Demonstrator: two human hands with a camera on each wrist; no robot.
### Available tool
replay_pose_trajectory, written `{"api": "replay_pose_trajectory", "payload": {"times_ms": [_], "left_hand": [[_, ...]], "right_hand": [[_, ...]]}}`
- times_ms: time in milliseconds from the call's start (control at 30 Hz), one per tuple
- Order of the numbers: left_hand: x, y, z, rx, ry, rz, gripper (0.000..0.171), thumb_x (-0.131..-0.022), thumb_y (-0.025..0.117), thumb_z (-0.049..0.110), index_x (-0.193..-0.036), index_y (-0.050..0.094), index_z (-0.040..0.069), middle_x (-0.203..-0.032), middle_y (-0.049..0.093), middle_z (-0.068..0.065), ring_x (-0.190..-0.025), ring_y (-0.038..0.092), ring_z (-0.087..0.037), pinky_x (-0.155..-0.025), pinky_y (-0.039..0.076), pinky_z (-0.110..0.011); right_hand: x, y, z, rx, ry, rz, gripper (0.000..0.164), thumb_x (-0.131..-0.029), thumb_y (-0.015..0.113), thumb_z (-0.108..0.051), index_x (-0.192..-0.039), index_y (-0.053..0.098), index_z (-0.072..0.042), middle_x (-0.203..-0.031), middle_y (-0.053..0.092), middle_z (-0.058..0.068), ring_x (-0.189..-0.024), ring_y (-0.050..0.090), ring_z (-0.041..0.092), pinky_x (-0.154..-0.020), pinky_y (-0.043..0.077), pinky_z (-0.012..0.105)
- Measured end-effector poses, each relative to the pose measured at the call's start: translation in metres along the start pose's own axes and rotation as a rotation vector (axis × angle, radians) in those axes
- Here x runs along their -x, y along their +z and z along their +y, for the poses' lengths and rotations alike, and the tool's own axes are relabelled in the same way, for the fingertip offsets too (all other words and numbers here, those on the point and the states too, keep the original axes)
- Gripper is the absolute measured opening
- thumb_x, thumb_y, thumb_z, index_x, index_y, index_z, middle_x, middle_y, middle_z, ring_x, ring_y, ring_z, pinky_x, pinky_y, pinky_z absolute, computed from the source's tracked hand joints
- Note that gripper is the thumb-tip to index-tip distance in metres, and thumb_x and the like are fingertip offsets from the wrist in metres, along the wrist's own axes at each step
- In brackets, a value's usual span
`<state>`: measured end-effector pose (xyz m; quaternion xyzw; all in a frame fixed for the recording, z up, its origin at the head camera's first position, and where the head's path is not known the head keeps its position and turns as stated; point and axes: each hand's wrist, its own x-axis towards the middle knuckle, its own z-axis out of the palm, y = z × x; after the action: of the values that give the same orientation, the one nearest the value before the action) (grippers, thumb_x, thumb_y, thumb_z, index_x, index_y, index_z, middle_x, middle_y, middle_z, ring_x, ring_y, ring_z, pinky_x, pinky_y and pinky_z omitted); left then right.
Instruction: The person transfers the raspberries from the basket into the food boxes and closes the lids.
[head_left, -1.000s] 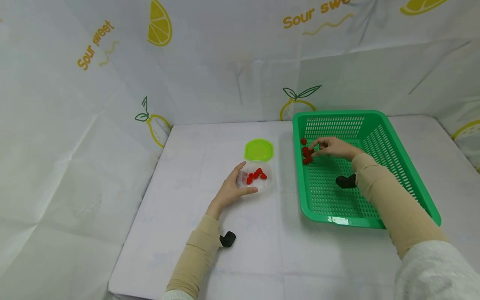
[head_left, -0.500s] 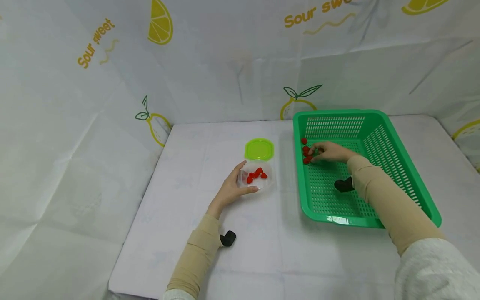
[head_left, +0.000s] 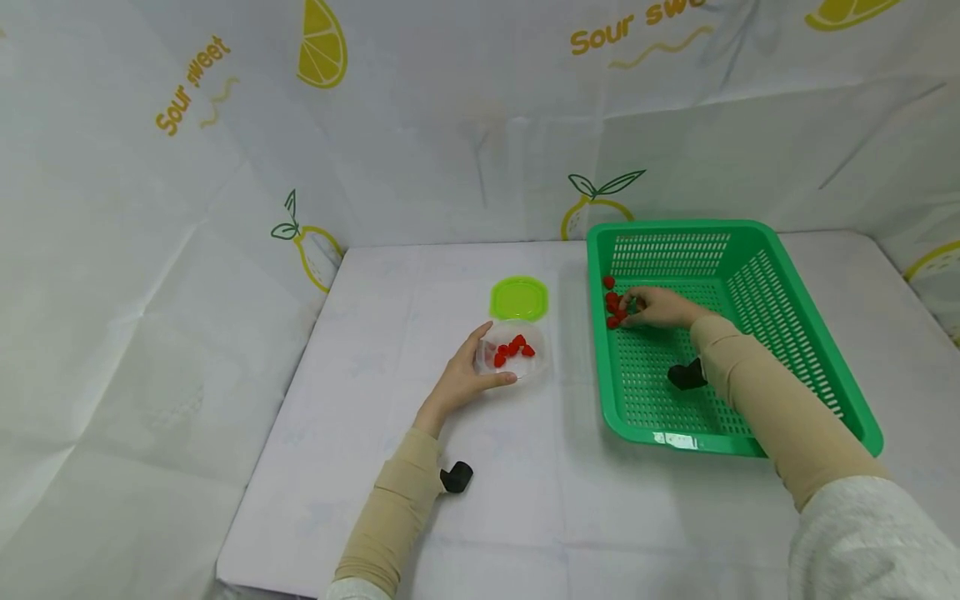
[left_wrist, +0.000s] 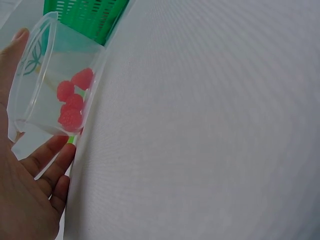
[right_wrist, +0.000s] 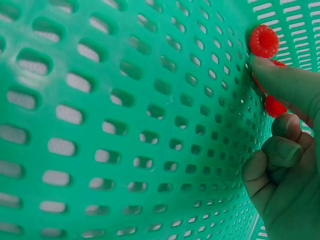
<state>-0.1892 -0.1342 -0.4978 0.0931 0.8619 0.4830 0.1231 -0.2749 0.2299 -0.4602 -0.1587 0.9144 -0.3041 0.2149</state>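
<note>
My left hand [head_left: 459,379] holds a clear plastic container [left_wrist: 70,55] from its left side, thumb and fingers spread around the wall. Several red raspberries [head_left: 513,348] lie on the container's floor. Inside the green basket [head_left: 615,400], at its left wall, is a small cluster of more raspberries [head_left: 611,310]. Over that cluster my right hand [head_left: 660,307] reaches down. In the right wrist view a raspberry [right_wrist: 274,106] sits between the thumb and the curled forefinger; another raspberry [right_wrist: 264,41] lies just beyond the thumb. The fingers partly hide the cluster.
A bright green lid [head_left: 519,298] lies on the white table [head_left: 420,292] just behind the container. The basket's raised rim and slotted walls surround the right hand. A white curtain [head_left: 465,125] printed with lemons hangs behind the table.
My right hand has lowered slightly and its fingers have closed in on the raspberries in the basket. The left hand and the container have stayed put.
</note>
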Motion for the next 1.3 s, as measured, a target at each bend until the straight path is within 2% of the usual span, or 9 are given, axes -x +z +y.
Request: {"api": "replay_pose_trajectory", "payload": {"times_ms": [133,467,700,867,1000,1133,1300], "left_hand": [[0.000,0.000,0.000,-0.005,0.004,0.003,0.094,-0.067,0.077,0.052,-0.143,0.022,0.045,-0.154,0.025,0.006,-0.143,0.023,-0.021,-0.112,0.025,-0.053],[0.000,0.001,-0.001,-0.003,0.001,0.006,0.093,-0.067,0.077,0.053,-0.142,0.022,0.047,-0.154,0.025,0.006,-0.143,0.023,-0.021,-0.112,0.025,-0.054],[0.000,0.000,0.001,0.000,-0.001,0.005,0.093,-0.067,0.077,0.055,-0.141,0.021,0.049,-0.153,0.026,0.006,-0.143,0.024,-0.021,-0.112,0.025,-0.054],[0.000,0.000,0.000,0.002,-0.004,0.004,0.093,-0.067,0.077,0.054,-0.141,0.021,0.049,-0.154,0.025,0.007,-0.143,0.023,-0.020,-0.113,0.025,-0.053],[0.000,0.000,0.000,-0.006,-0.003,0.001,0.093,-0.067,0.077,0.055,-0.141,0.021,0.049,-0.154,0.025,0.007,-0.143,0.023,-0.020,-0.113,0.025,-0.053],[0.000,0.000,0.001,-0.009,0.004,0.006,0.093,-0.067,0.077,0.054,-0.141,0.021,0.049,-0.154,0.025,0.006,-0.143,0.023,-0.021,-0.113,0.025,-0.053],[0.002,0.002,-0.001,0.011,-0.008,0.001,0.094,-0.066,0.078,0.054,-0.141,0.021,0.049,-0.153,0.026,0.005,-0.142,0.024,-0.021,-0.112,0.025,-0.053]], "right_hand": [[0.000,0.001,0.001,0.017,-0.007,0.008,0.030,-0.088,0.063,-0.023,-0.110,0.054,-0.004,-0.077,0.045,0.005,-0.065,0.037,0.016,-0.059,0.034,0.030],[0.001,-0.001,-0.003,0.017,-0.016,-0.011,0.029,-0.089,0.062,-0.024,-0.110,0.056,-0.005,-0.065,0.039,-0.001,-0.059,0.035,0.013,-0.059,0.034,0.029],[0.006,-0.006,-0.004,0.045,-0.016,0.003,0.028,-0.089,0.062,-0.029,-0.107,0.059,-0.008,-0.068,0.047,0.002,-0.060,0.038,0.014,-0.058,0.036,0.030],[0.012,-0.010,-0.006,0.012,-0.028,-0.004,0.032,-0.088,0.063,-0.034,-0.104,0.060,-0.007,-0.075,0.053,0.006,-0.062,0.041,0.014,-0.060,0.037,0.030],[0.018,-0.015,-0.013,-0.023,-0.036,-0.002,0.032,-0.088,0.062,-0.035,-0.103,0.061,-0.007,-0.072,0.050,0.006,-0.058,0.038,0.011,-0.059,0.036,0.030],[0.021,-0.020,-0.025,-0.069,-0.048,0.038,0.032,-0.088,0.063,-0.036,-0.102,0.060,-0.007,-0.068,0.047,0.006,-0.055,0.034,0.010,-0.060,0.037,0.031],[0.026,-0.024,-0.039,-0.119,-0.047,0.094,0.034,-0.086,0.064,-0.040,-0.103,0.060,-0.011,-0.076,0.051,0.011,-0.064,0.041,0.021,-0.066,0.038,0.035]]}}
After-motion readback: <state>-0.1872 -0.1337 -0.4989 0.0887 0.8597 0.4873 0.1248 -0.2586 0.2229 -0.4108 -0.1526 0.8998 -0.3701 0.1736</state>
